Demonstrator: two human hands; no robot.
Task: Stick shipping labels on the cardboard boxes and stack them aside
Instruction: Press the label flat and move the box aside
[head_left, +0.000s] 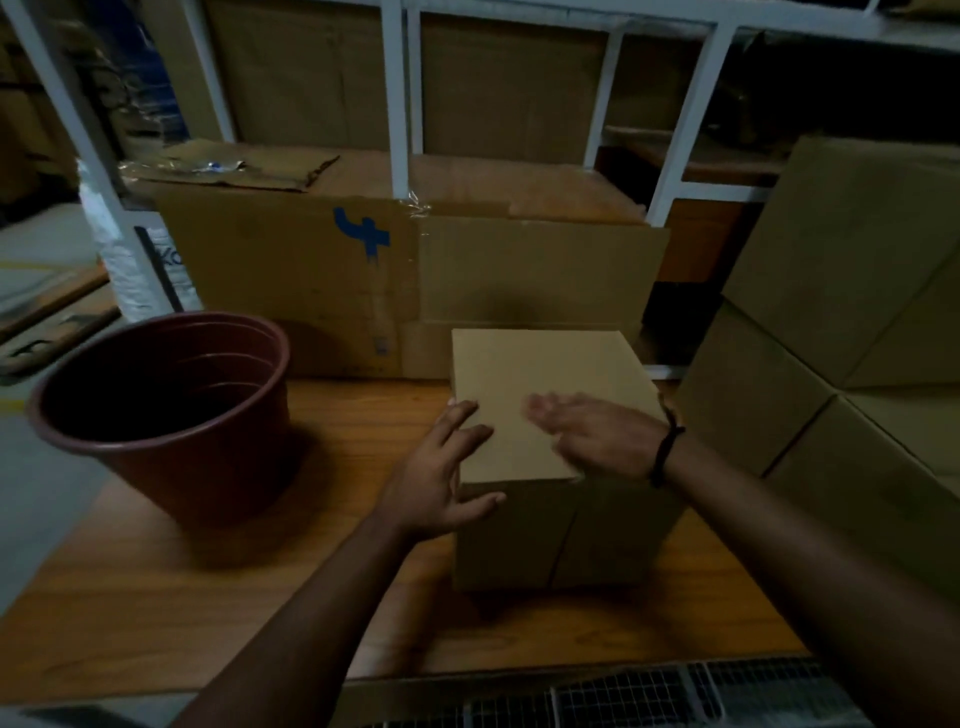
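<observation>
A plain closed cardboard box (540, 374) stands on the wooden table (208, 597), right of centre. My left hand (441, 467) rests flat against the box's near left corner, fingers spread over the top edge and thumb on the front face. My right hand (597, 431) lies palm down over the right part of the box top, fingers apart and blurred by motion; a dark band circles its wrist. I see no label on the box top or in either hand.
A large dark red plastic bucket (166, 415) stands on the table's left. A flattened carton with a blue mark (363, 270) leans behind the box against white shelving (400, 104). Stacked cardboard boxes (831, 338) rise at the right. A wire grid (675, 696) lies below the table's near edge.
</observation>
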